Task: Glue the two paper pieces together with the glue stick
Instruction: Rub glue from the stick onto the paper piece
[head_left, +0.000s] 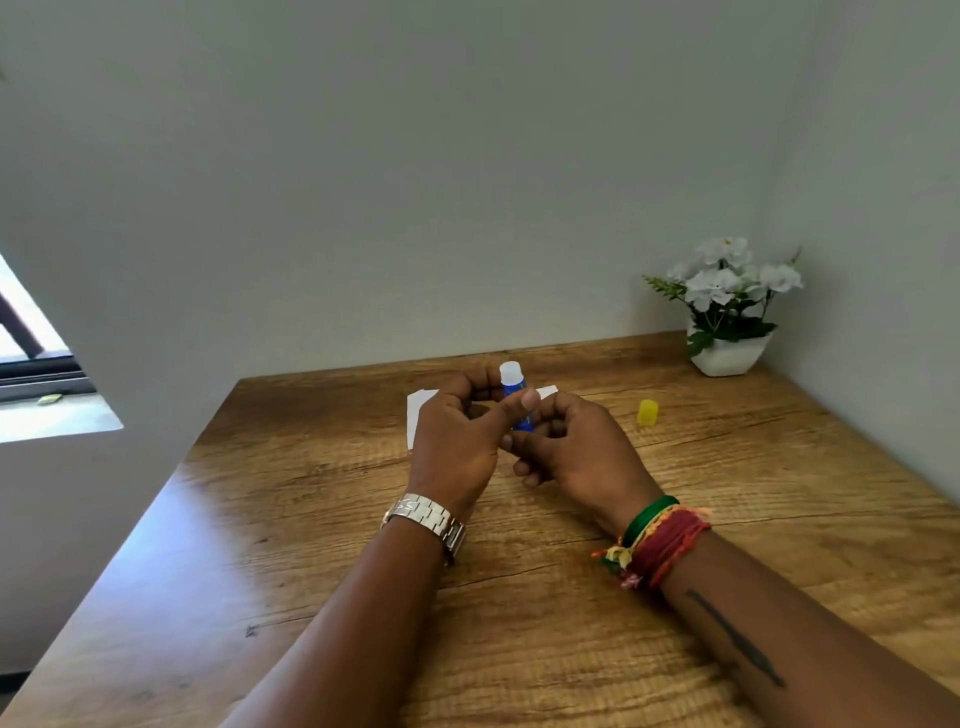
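A blue glue stick (514, 389) with its white glue end up and uncovered stands upright between my hands above the table. My left hand (457, 441) grips its body, thumb across the front. My right hand (571, 447) is curled around its lower end. Its yellow cap (648, 413) lies on the table to the right. White paper shows behind my hands: one piece (418, 410) on the left, and a corner (548, 391) on the right. Most of the paper is hidden by my hands.
The wooden table (519, 571) meets a grey wall at the back and on the right. A white pot of white flowers (724, 312) stands in the back right corner. A window sill (52, 410) lies beyond the table's left edge.
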